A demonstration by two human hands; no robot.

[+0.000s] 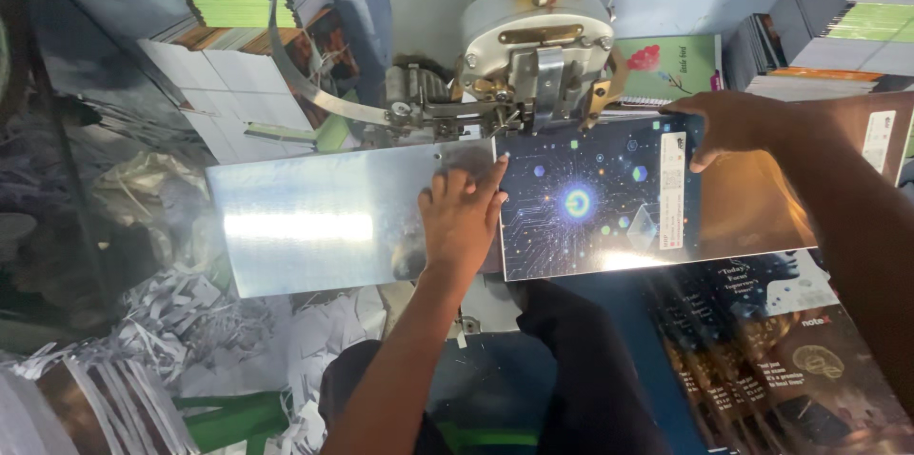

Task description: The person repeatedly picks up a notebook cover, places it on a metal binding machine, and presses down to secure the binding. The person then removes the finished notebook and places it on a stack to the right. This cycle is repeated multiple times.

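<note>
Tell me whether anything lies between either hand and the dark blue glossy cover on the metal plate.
Nothing visible does. The left hand lies flat on the left edge of the dark blue glossy cover with the glowing circuit print, partly on the shiny metal plate. The right hand grips its far right corner, beside the grey metal machine head.
</note>
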